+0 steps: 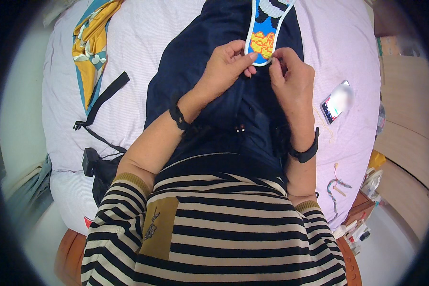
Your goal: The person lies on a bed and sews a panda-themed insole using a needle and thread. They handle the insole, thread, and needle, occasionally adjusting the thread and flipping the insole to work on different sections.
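An embroidered insole (263,29) with a white rim is held above my lap. Its stitched pattern is blue, yellow and orange, with a black-and-white figure toward the far end, which runs out of the picture. My left hand (229,66) grips the rounded near end from the left, thumb on top and fingers beneath. At the right rim, the fingertips of my right hand (293,76) are pinched together against the edge. Whatever is between them is too small to make out. A thin pale-yellow thread (325,125) lies on the bed beside my right wrist.
A phone (336,102) with a lit screen lies on the pale bedspread (352,57) to the right. Nearer is a braided cord (336,190). On the left are a yellow-and-teal scarf (93,43), a black strap (105,97) and a small black box (88,162). Wooden chair parts (69,255) flank me.
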`<state>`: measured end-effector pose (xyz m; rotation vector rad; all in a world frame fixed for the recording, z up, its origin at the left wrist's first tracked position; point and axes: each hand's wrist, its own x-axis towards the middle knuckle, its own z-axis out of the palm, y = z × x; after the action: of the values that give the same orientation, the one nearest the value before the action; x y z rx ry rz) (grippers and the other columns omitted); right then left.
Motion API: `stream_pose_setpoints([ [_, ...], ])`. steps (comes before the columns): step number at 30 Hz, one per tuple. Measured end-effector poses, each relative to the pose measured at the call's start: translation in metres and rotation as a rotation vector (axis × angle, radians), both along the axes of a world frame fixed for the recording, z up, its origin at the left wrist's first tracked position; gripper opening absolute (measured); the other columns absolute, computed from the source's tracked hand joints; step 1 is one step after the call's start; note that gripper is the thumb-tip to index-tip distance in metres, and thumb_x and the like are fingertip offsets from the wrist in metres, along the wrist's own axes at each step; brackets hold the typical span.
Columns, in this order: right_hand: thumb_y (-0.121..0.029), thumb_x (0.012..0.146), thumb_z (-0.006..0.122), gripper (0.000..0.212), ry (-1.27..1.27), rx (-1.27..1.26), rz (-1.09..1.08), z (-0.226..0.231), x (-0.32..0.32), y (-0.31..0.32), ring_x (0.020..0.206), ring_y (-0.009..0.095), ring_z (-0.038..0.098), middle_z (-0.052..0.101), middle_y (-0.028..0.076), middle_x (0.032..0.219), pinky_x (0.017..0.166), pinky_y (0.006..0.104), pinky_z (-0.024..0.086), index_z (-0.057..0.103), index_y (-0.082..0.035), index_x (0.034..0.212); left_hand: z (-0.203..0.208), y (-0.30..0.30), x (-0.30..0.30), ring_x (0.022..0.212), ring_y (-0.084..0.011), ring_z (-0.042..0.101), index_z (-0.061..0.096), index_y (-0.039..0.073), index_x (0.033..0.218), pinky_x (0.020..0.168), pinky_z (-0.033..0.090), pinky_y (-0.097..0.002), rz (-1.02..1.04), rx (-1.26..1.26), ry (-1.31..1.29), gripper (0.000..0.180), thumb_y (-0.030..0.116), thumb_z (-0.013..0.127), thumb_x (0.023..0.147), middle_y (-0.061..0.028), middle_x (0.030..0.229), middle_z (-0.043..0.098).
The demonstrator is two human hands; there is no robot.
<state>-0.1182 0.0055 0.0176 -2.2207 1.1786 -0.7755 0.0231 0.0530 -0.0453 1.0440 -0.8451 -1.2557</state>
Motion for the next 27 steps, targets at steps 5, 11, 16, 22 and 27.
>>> stream_pose_setpoints([
  [5, -0.008, 0.082, 0.059, 0.010, -0.039, 0.021, -0.038, 0.0003, 0.0014, 0.0019, 0.057, 0.013, 0.056, 0.061, 0.009, 0.067, 0.054, 0.0246, 0.043, 0.059, -0.001, 0.089, 0.0074, 0.0036, -0.0038, 0.071, -0.0066, 0.060, 0.055, 0.000, 0.106, 0.062, 0.047, -0.0180, 0.109, -0.018, -0.202, 0.022, 0.009, 0.060, 0.087, -0.0056, 0.090, 0.063],
  [11, -0.007, 0.083, 0.059, 0.009, -0.044, 0.097, -0.033, 0.0010, 0.0029, 0.0042, 0.057, 0.012, 0.056, 0.061, 0.009, 0.068, 0.054, 0.0242, 0.043, 0.059, -0.001, 0.089, 0.0059, 0.0021, -0.0034, 0.071, -0.0063, 0.059, 0.049, 0.001, 0.108, 0.061, 0.047, -0.0173, 0.162, -0.089, -0.227, 0.025, 0.005, 0.060, 0.086, -0.0057, 0.095, 0.062],
  [16, -0.006, 0.083, 0.058, 0.010, -0.052, 0.067, 0.010, 0.0003, 0.0046, 0.0049, 0.056, 0.012, 0.055, 0.060, 0.011, 0.065, 0.052, 0.0248, 0.042, 0.061, 0.000, 0.090, 0.0054, 0.0020, -0.0018, 0.072, -0.0060, 0.059, 0.049, 0.001, 0.108, 0.060, 0.046, -0.0169, 0.153, -0.096, -0.194, 0.024, 0.005, 0.060, 0.086, -0.0056, 0.095, 0.062],
  [22, -0.007, 0.083, 0.056, 0.013, 0.016, 0.029, 0.029, 0.0049, 0.0068, 0.0053, 0.051, 0.017, 0.054, 0.058, 0.016, 0.063, 0.050, 0.0278, 0.041, 0.063, 0.000, 0.091, 0.0013, 0.0017, -0.0014, 0.072, -0.0056, 0.059, 0.051, 0.001, 0.107, 0.060, 0.046, -0.0167, 0.145, -0.110, -0.204, 0.024, 0.005, 0.060, 0.086, -0.0049, 0.093, 0.062],
  [27, -0.007, 0.083, 0.056, 0.014, 0.000, 0.051, 0.036, 0.0061, 0.0069, 0.0037, 0.050, 0.020, 0.054, 0.060, 0.017, 0.066, 0.051, 0.0292, 0.042, 0.063, 0.001, 0.091, 0.0012, 0.0013, -0.0008, 0.072, -0.0052, 0.058, 0.052, 0.001, 0.108, 0.061, 0.047, -0.0170, 0.139, -0.104, -0.233, 0.025, 0.005, 0.061, 0.085, -0.0038, 0.091, 0.063],
])
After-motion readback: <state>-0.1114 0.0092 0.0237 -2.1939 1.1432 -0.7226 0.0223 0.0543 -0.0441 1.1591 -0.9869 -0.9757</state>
